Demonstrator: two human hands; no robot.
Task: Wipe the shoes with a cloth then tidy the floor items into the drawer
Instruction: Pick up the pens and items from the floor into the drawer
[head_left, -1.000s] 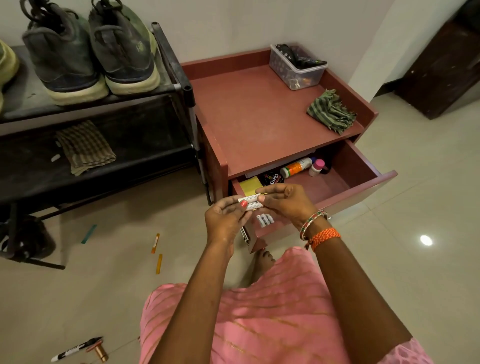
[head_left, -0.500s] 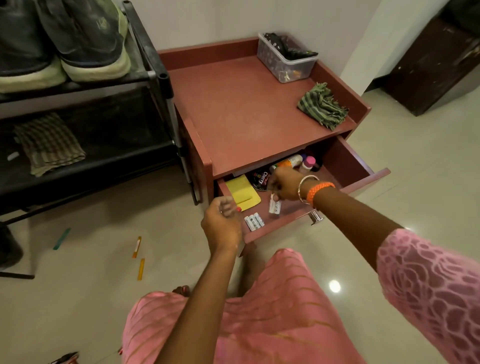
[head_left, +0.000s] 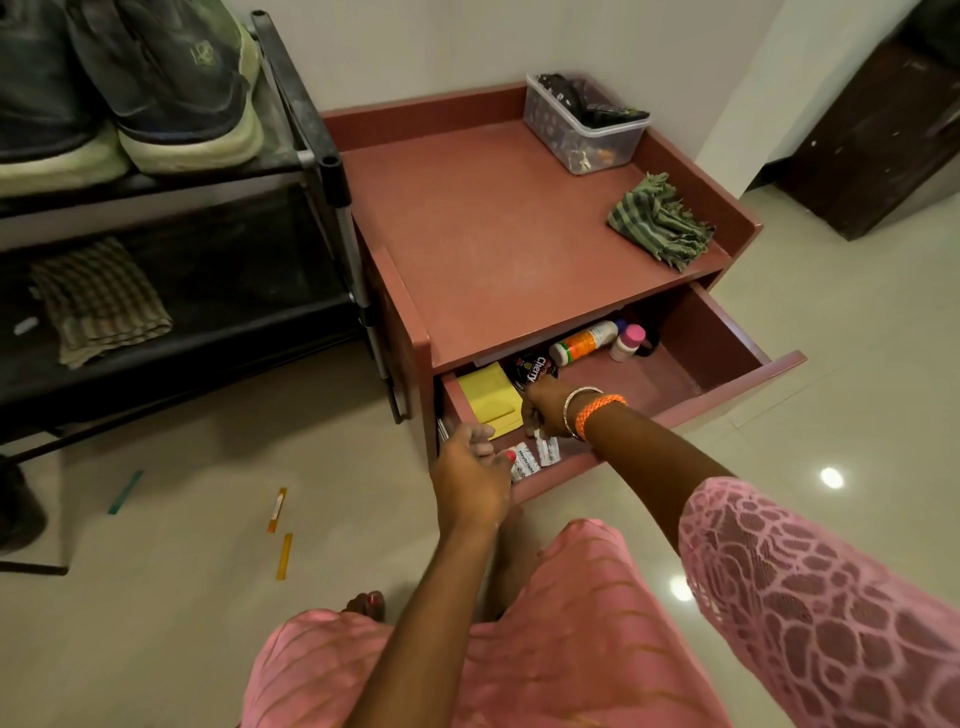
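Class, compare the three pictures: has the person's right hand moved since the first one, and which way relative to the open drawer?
Yes. The right hand has gone from above the drawer front down into it, beside the yellow pad.

The right hand (head_left: 548, 410) reaches into the open drawer (head_left: 727, 358) of the red cabinet (head_left: 493, 249) and pinches a small white packet (head_left: 548, 451) beside another white packet (head_left: 523, 465), while the left hand (head_left: 470, 475) hovers at the drawer's front left corner with fingers loosely curled. In the drawer lie a yellow pad (head_left: 491, 397), a polish tin (head_left: 535, 370), an orange bottle (head_left: 584, 343) and a pink-capped bottle (head_left: 628, 342). A green cloth (head_left: 657, 223) and a clear plastic box (head_left: 584, 132) sit on the cabinet top, shoes (head_left: 171, 88) stand on the rack (head_left: 317, 156), and orange strips (head_left: 280, 530) lie on the floor (head_left: 182, 597).
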